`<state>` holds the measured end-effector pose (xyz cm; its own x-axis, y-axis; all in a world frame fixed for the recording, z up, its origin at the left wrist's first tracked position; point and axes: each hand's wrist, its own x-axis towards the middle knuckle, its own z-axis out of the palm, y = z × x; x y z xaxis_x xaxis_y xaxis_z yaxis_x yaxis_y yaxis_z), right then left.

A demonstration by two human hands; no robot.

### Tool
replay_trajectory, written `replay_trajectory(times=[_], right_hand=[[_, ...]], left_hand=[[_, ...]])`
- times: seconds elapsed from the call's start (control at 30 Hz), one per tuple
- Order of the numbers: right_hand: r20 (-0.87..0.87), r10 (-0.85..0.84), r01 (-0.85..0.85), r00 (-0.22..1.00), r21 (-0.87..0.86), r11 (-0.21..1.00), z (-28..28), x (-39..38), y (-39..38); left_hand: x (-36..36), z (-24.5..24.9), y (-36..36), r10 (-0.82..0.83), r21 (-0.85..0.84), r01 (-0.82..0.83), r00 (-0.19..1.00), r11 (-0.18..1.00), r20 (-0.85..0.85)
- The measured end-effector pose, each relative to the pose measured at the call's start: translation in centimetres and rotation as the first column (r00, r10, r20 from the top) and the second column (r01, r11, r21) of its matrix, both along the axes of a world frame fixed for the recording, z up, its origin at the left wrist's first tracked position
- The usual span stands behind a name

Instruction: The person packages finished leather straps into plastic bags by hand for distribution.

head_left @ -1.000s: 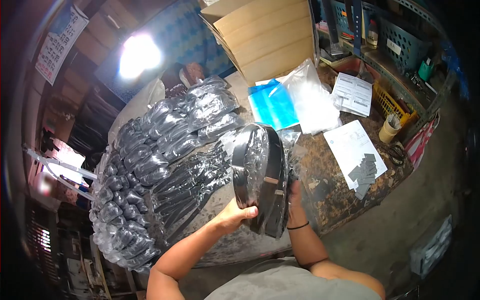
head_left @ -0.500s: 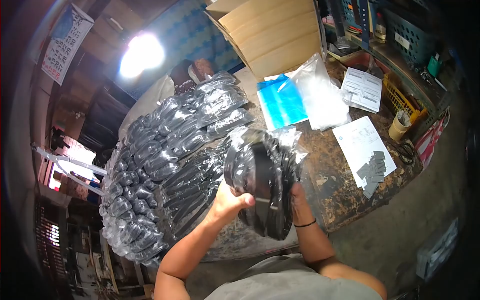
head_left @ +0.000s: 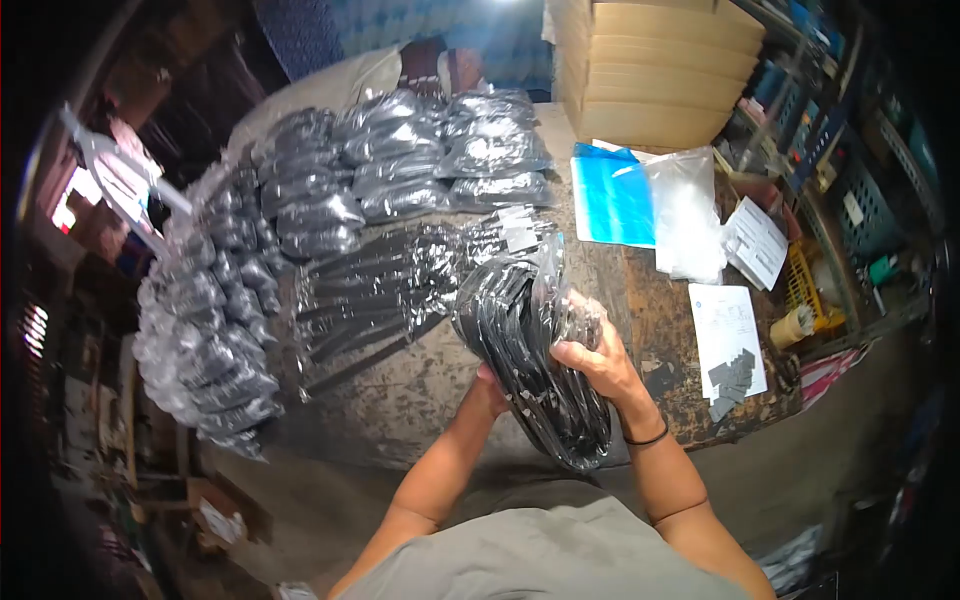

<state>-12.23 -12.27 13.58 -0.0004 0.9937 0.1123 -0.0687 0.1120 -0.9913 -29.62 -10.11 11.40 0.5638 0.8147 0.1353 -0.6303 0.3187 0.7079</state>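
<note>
Between my two hands is a thick bundle of black straps in clear plastic bags (head_left: 530, 350), tilted over the near part of the table. My right hand (head_left: 605, 362) wraps its right side, thumb across the front and fingers at the plastic's upper edge. From the lower left my left hand (head_left: 490, 390) supports the bundle; most of its fingers are hidden behind it. Just beyond, flat bagged black straps (head_left: 375, 285) lie in an overlapping row, a small white label (head_left: 518, 230) showing at their right end.
Rows of filled clear bags (head_left: 400, 155) are piled along the back and left of the worn table (head_left: 640, 310). To the right lie a blue plastic sheet (head_left: 612, 200), clear bags (head_left: 685, 215), printed papers (head_left: 757, 240) and small grey cards (head_left: 733, 378). Cardboard (head_left: 670, 70) is stacked behind.
The bundle has turned in my hands, so the layered strap edges now face up. My right hand has come round to its front, and my left has slipped lower behind it. The view has shifted.
</note>
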Motion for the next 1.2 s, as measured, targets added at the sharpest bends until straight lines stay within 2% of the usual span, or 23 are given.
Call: replay_trajectory(times=[0.03,0.07,0.13,0.2,0.27,0.3,0.33,0.4,0.47,0.53,0.57,0.6,0.67,0.7,0.73,0.8,0.83,0.87,0.93,1.0,1.07,1.1,1.2], right_hand=[[0.087,-0.042,0.028,0.995,0.151,0.988,1.0,-1.1,0.5],[0.125,-0.026,0.009,0.992,0.134,0.991,1.8,-2.1,0.6],[0.145,-0.122,0.121,0.982,0.017,0.993,3.0,-3.8,0.8],[0.226,-0.132,0.127,0.965,0.034,0.991,3.3,-4.9,1.5],[0.286,-0.015,0.037,0.958,-0.071,0.997,4.6,-5.8,2.3],[0.261,0.024,0.008,0.965,-0.124,0.992,4.2,-5.6,2.9],[0.276,0.026,0.009,0.961,-0.125,0.992,3.8,-5.8,3.1],[0.187,0.14,-0.14,0.972,-0.009,0.99,3.4,-6.5,3.6],[0.173,0.133,-0.131,0.976,-0.023,0.991,2.9,-6.8,4.0],[0.195,0.133,-0.127,0.972,-0.044,0.991,3.2,-6.8,4.0],[0.183,0.117,-0.11,0.976,-0.05,0.993,2.5,-6.1,4.1],[0.177,0.11,-0.101,0.978,-0.055,0.993,1.9,-5.6,4.1],[-0.023,0.069,-0.071,0.997,-0.107,0.992,0.7,-4.4,3.9],[-0.119,0.064,-0.079,0.991,-0.122,0.989,-0.7,-3.5,3.7],[-0.133,0.058,-0.075,0.989,-0.126,0.989,-2.1,-2.7,3.3],[-0.338,0.009,-0.078,0.941,-0.192,0.978,-4.2,-1.0,2.0],[-0.389,-0.029,-0.061,0.921,-0.218,0.974,-4.8,-0.1,1.4],[-0.411,-0.037,-0.059,0.911,-0.219,0.974,-5.4,1.1,1.0],[-0.447,-0.126,-0.049,0.886,-0.36,0.932,-5.9,3.4,0.3],[-0.654,-0.159,-0.078,0.74,-0.317,0.945,-7.7,5.9,-0.9],[-0.754,-0.198,-0.161,0.626,-0.374,0.913,-9.8,9.0,-2.3],[-0.785,-0.218,-0.188,0.58,-0.39,0.902,-10.4,10.3,-3.0],[-0.726,-0.363,0.003,0.584,-0.445,0.896,-8.2,13.0,-4.6]], left_hand=[[-0.6,-1.5,0.5,-0.049,-0.021,0.051,0.997,0.998,0.064],[-1.0,-2.8,0.8,-0.05,-0.034,0.054,0.991,0.998,0.127],[-1.8,-4.6,1.2,-0.041,-0.056,0.054,0.974,0.997,0.223],[-2.4,-5.1,1.7,-0.005,-0.079,0.026,0.967,0.997,0.256],[-3.0,-4.9,2.0,-0.012,-0.132,0.055,0.951,0.99,0.308],[-3.2,-4.8,2.1,-0.023,-0.176,0.087,0.941,0.981,0.336],[-3.3,-5.5,2.2,-0.021,-0.177,0.088,0.936,0.98,0.351],[-3.6,-6.1,2.4,-0.037,-0.278,0.111,0.965,0.954,0.26],[-4.0,-5.0,2.5,-0.061,-0.286,0.145,0.957,0.947,0.283],[-4.0,-2.5,2.8,0.028,-0.306,-0.022,0.999,0.952,0.016],[-3.9,-2.1,3.2,0.002,-0.323,-0.022,0.998,0.946,-0.063],[-3.8,-1.3,3.5,-0.008,-0.329,-0.015,0.998,0.944,-0.069],[-2.9,0.5,3.8,-0.083,-0.252,0.039,0.983,0.967,-0.166],[-2.0,0.6,3.8,-0.064,-0.243,0.007,0.971,0.97,-0.23],[-1.0,0.4,3.7,-0.071,-0.248,0.009,0.967,0.969,-0.243],[1.2,-0.5,3.7,-0.077,-0.193,-0.003,0.912,0.981,-0.403],[2.3,-1.2,3.8,-0.168,-0.241,0.075,0.903,0.968,-0.396],[3.6,-1.9,3.6,-0.176,-0.245,0.077,0.892,0.966,-0.417],[6.5,-2.5,3.2,-0.164,-0.266,0.02,0.833,0.964,-0.529],[8.9,-2.2,3.1,-0.244,-0.282,0.081,0.755,0.956,-0.609],[11.7,-0.1,2.7,-0.204,-0.118,0.168,0.724,0.979,-0.66],[12.8,0.6,3.0,-0.304,-0.152,0.27,0.711,0.951,-0.634],[15.6,3.5,2.8,-0.371,-0.155,0.366,0.646,0.918,-0.668]])
